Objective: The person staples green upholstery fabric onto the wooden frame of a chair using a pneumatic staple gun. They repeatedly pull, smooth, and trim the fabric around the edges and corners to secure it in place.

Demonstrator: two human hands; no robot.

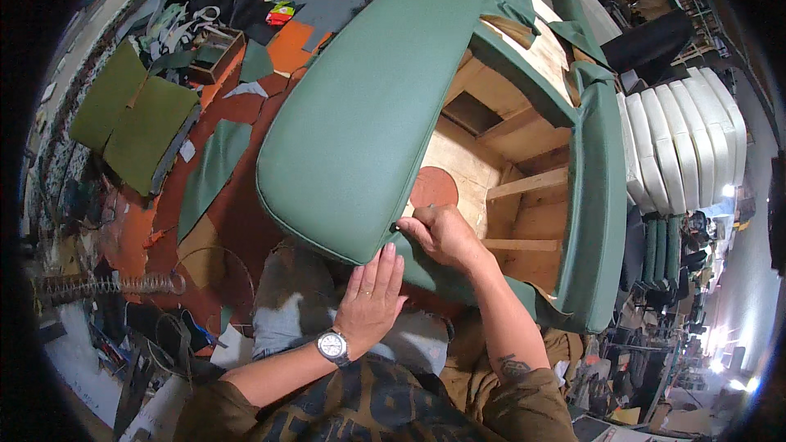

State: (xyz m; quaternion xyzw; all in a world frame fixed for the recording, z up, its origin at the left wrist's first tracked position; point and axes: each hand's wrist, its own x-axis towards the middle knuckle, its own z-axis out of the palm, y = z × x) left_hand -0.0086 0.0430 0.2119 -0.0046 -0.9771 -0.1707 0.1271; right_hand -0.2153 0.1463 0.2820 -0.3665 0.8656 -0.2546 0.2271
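At green chair panel [360,106] edge — left hand [372,295] flat, open; right hand [442,233] pinching fabric.

sofa cover [360,106] muted green, piped edge same green. frame [524,188] pale raw wood. floor [237,221] rusty orange. cushions [135,115] olive green. quilted panel [684,139] white, ribbed. shirt [368,401] brown-and-black camo. wristwatch [333,346] silver.

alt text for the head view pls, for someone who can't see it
Seen from above, a person's left hand presses flat on the lower edge of a green upholstered panel of a chair with a bare wooden frame, while the right hand pinches the fabric edge beside it. Green fabric offcuts litter the orange floor.
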